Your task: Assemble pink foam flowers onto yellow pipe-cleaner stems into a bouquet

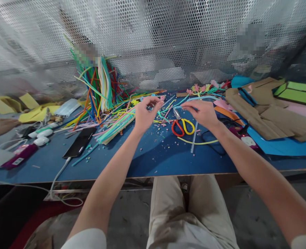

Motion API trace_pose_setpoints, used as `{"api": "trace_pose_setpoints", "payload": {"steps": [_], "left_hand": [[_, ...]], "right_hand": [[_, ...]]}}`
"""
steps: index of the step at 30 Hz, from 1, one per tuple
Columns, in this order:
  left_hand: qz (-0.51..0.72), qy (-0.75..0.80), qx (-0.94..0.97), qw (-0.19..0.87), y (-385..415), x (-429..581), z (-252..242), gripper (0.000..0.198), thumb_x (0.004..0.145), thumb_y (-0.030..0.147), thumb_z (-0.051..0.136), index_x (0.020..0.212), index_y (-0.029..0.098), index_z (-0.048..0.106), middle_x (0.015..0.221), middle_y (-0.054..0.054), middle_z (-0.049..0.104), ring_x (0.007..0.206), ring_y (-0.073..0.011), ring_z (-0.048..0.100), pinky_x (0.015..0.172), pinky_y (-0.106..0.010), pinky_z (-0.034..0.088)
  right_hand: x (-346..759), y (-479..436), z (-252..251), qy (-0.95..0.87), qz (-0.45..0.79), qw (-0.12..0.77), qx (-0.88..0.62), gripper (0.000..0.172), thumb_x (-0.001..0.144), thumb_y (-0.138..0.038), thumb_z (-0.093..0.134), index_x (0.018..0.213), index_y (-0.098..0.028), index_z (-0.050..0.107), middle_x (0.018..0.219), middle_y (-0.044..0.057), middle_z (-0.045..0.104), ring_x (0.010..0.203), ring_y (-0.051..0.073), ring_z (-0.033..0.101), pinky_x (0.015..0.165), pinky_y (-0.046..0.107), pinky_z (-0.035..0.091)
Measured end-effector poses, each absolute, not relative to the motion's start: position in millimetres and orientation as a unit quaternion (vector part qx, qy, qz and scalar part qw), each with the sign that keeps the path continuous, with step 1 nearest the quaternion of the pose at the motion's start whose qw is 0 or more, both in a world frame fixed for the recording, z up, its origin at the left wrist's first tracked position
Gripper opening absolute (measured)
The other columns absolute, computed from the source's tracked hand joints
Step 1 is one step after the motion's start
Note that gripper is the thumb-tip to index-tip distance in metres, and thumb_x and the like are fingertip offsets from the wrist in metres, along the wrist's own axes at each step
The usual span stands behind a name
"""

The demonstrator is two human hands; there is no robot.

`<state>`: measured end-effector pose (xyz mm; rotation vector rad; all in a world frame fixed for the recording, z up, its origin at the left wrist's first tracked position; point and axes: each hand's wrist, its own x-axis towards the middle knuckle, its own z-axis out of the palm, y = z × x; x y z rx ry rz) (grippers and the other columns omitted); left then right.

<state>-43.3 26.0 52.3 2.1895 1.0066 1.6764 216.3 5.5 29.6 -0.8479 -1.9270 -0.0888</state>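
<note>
Both hands are raised just above the blue table (153, 159) — the left hand (145, 114) pinches one end of a thin light-blue pipe cleaner (180, 103) between thumb and fingertips, and the right hand (203, 112) grips its other end. Directly below lie red-and-yellow scissors (181, 126), with a heap of coloured pipe cleaners (108, 100) to the left — and cardboard pieces (269, 110) off to the right.

No words, brands or numbers can be read anywhere. The purple box (20, 154) at the left of the table carries a small white label, but its print is too small and blurred to make out; it may be a barcode or product sticker. The screen of the black phone (79, 142) is dark and shows nothing.
</note>
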Motion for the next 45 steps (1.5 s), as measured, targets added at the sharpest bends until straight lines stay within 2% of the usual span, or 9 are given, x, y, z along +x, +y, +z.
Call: {"api": "trace_pose_setpoints", "payload": {"steps": [7,13,19,23,26,29,34,40,45], "left_hand": [[0.526,0.325,0.783,0.074,22,-37,47,0.014,0.093,0.034,0.069,0.091,0.021,0.074,0.088,-0.003,0.075,0.073,-0.0133,0.060,0.074,-0.031,0.051],[0.549,0.312,0.757,0.167,19,-32,40,0.012,0.086,0.032,0.074,0.085,0.020,0.075,0.085,-0.004,0.077,0.065,-0.0114,0.055,0.065,-0.028,0.048],[0.556,0.296,0.737,0.245,28,-31,28,0.018,0.085,0.035,0.076,0.083,0.019,0.070,0.089,-0.005,0.076,0.069,-0.0115,0.059,0.063,-0.027,0.047],[0.538,0.320,0.742,0.239,28,-29,27,0.017,0.085,0.037,0.078,0.085,0.020,0.076,0.074,-0.001,0.072,0.060,-0.0102,0.053,0.057,-0.026,0.043],[0.521,0.323,0.739,0.281,25,-27,27,0.020,0.087,0.041,0.076,0.091,0.022,0.080,0.079,-0.002,0.076,0.065,-0.0120,0.060,0.061,-0.027,0.048],[0.520,0.313,0.719,0.338,24,-23,23,0.026,0.091,0.045,0.072,0.099,0.021,0.081,0.097,-0.006,0.080,0.084,-0.0170,0.072,0.077,-0.031,0.057],[0.513,0.312,0.693,0.399,25,-18,13,0.034,0.092,0.050,0.071,0.107,0.021,0.081,0.108,-0.008,0.080,0.102,-0.0230,0.075,0.091,-0.037,0.060],[0.493,0.301,0.708,0.408,22,-15,13,0.035,0.088,0.050,0.074,0.108,0.022,0.082,0.111,-0.008,0.080,0.100,-0.0226,0.074,0.085,-0.034,0.060],[0.485,0.256,0.747,0.376,21,-14,13,0.030,0.094,0.046,0.069,0.113,0.025,0.081,0.113,-0.007,0.078,0.106,-0.0200,0.070,0.094,-0.034,0.056]], "right_hand": [[208,10,20,-0.806,-0.015,0.463,-0.367,0.019,0.099,-0.030,0.062,0.102,-0.026,0.080,0.101,0.003,0.082,0.093,0.021,0.078,0.089,0.036,0.060],[201,13,14,-0.844,0.046,0.391,-0.363,0.019,0.098,-0.026,0.062,0.105,-0.024,0.079,0.103,0.003,0.082,0.095,0.020,0.078,0.089,0.032,0.058],[199,13,13,-0.851,0.078,0.351,-0.383,0.023,0.098,-0.023,0.059,0.109,-0.024,0.079,0.106,0.003,0.082,0.096,0.020,0.078,0.089,0.032,0.058],[204,17,11,-0.863,0.048,0.325,-0.383,0.023,0.098,-0.024,0.060,0.110,-0.025,0.079,0.106,0.003,0.082,0.094,0.020,0.077,0.086,0.033,0.057],[207,18,13,-0.868,-0.036,0.287,-0.403,0.023,0.099,-0.030,0.061,0.111,-0.028,0.080,0.100,0.003,0.082,0.088,0.022,0.075,0.076,0.034,0.055],[208,13,20,-0.829,-0.092,0.343,-0.431,0.026,0.100,-0.033,0.058,0.113,-0.026,0.079,0.096,0.005,0.082,0.085,0.022,0.073,0.076,0.035,0.053],[201,2,30,-0.783,-0.069,0.486,-0.382,0.023,0.100,-0.031,0.058,0.109,-0.022,0.076,0.097,0.007,0.079,0.083,0.021,0.070,0.081,0.036,0.055],[193,-1,24,-0.787,-0.065,0.505,-0.349,0.018,0.098,-0.030,0.061,0.102,-0.023,0.077,0.091,0.005,0.079,0.078,0.019,0.070,0.079,0.036,0.057],[194,1,22,-0.772,-0.084,0.523,-0.351,0.017,0.097,-0.028,0.062,0.100,-0.023,0.078,0.087,0.004,0.079,0.074,0.017,0.069,0.075,0.033,0.057]]}}
